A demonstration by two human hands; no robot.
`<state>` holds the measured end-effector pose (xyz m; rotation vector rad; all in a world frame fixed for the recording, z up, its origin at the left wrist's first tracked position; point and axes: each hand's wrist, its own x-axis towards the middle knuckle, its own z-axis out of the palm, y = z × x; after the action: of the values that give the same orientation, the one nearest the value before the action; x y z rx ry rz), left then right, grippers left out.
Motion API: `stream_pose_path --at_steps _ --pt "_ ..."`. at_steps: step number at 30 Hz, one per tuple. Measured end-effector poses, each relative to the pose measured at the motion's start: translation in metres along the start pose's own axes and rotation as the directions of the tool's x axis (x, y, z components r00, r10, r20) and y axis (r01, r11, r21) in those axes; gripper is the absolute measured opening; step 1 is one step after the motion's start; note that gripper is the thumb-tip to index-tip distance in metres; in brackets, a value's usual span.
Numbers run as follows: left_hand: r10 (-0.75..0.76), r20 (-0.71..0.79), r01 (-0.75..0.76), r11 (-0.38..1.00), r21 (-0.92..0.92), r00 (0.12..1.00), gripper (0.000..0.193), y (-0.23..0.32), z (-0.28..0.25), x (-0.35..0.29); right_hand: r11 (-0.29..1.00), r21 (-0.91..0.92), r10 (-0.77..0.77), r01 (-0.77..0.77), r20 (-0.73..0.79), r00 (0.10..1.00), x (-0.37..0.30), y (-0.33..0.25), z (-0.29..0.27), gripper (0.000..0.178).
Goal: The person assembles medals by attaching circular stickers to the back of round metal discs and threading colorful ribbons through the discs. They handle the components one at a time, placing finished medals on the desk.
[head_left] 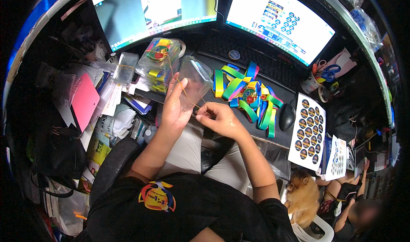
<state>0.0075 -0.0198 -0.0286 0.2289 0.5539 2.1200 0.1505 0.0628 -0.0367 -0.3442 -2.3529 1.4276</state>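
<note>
Toward the bench's (279,139) left end stand cased medals (159,65); over its front edge, the left hand (176,105) grips a clear case (197,76), the right hand's (220,120) grip pinches a rubber band (188,96) (drawn across that case); ribboned medals (249,95) lie rightward, beside a mouse (287,117).

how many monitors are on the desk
2: the left monitor, beyond the stack of clear plastic boxes, and the right monitor, beyond the keyboard. Any others would be hidden in the dark edges.
</note>
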Motion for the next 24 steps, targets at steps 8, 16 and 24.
stream_pose_path --at_steps 8,16,24 --pt "0.030 0.476 -0.239 0.891 0.385 0.879 0.066 -0.003 0.001 -0.028 0.970 0.241 0.144 0.043 -0.704 0.695 0.020 0.025 -0.046 0.010" --pt "-0.105 0.541 0.289 0.920 -0.267 0.834 0.046 -0.010 -0.006 -0.021 -0.140 0.969 0.094 0.205 -0.193 0.977 0.004 -0.001 -0.040 0.048" --pt "-0.344 0.406 0.502 0.770 -0.394 0.847 0.042 -0.016 -0.001 -0.023 0.790 0.223 -0.434 0.570 -0.453 0.779 -0.011 -0.037 -0.034 0.102"
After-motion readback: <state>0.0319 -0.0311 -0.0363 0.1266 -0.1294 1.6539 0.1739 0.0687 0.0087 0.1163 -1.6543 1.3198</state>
